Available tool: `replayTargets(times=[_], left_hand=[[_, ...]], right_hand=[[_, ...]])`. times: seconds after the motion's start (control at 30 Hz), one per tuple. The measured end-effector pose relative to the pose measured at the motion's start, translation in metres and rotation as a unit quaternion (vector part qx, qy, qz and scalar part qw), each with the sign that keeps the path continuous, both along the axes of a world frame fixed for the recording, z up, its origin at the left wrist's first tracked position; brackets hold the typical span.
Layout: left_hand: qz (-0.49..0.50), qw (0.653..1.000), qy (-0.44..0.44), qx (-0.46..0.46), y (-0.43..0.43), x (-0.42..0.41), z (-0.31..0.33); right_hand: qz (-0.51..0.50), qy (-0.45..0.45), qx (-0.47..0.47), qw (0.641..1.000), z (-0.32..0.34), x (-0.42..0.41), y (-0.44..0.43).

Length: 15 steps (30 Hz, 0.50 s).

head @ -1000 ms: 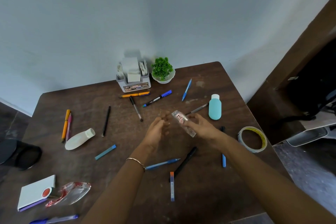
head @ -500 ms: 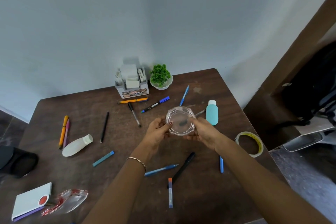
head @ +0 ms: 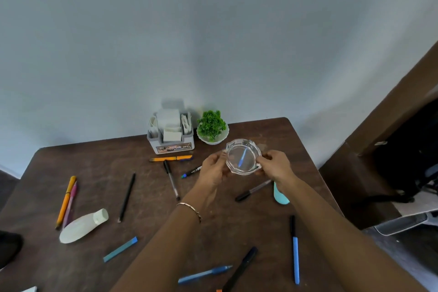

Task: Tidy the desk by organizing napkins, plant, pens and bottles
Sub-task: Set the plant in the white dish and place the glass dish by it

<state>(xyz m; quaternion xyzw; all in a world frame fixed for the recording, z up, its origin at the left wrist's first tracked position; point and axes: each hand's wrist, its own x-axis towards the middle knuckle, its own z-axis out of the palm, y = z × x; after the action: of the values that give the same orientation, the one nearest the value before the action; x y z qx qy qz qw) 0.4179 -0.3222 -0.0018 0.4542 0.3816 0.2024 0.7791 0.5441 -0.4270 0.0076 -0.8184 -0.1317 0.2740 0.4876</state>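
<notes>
My left hand (head: pixel 213 168) and my right hand (head: pixel 276 166) hold a clear glass dish (head: pixel 243 156) between them, just above the brown desk (head: pixel 94 173) and right of the green plant in a white bowl (head: pixel 212 127). A grey napkin holder (head: pixel 170 134) with white napkins stands at the back by the wall. Several pens lie scattered: an orange pen (head: pixel 170 158), a black pen (head: pixel 126 197), a blue pen (head: pixel 295 258). A white bottle (head: pixel 81 226) lies on its side at the left. A teal bottle (head: pixel 279 194) is partly hidden under my right forearm.
The wall runs right behind the holder and plant. The desk's right edge drops to a dark floor with a black bag (head: pixel 407 156). A teal marker-like stick (head: pixel 120 249) lies near the front left. An orange and a pink pen (head: pixel 67 199) lie together at the left.
Both hands have carried the glass dish away from me and to the right, toward the plant. The camera view has tilted, so the tape roll at the right is out of view.
</notes>
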Motion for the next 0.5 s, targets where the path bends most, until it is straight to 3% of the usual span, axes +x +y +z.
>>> replayTargets(times=[0.1, 0.2, 0.37, 0.5], left_hand=[[-0.006, 0.998, 0.058, 0.009, 0.014, 0.024, -0.003], [-0.047, 0.979, 0.166, 0.113, 0.020, 0.041, -0.019], [-0.149, 0.872, 0.277, 0.374, 0.028, 0.049, -0.043], [-0.194, 0.826, 0.299, 0.436, 0.034, 0.054, -0.054]], right_hand=[[-0.011, -0.024, -0.011, 1.000, -0.002, 0.031, 0.016], [-0.021, -0.033, -0.027, 0.999, -0.004, 0.060, 0.031], [-0.019, -0.080, -0.064, 0.995, -0.013, 0.093, 0.053], [-0.040, -0.054, -0.061, 0.996, -0.018, 0.107, 0.073]])
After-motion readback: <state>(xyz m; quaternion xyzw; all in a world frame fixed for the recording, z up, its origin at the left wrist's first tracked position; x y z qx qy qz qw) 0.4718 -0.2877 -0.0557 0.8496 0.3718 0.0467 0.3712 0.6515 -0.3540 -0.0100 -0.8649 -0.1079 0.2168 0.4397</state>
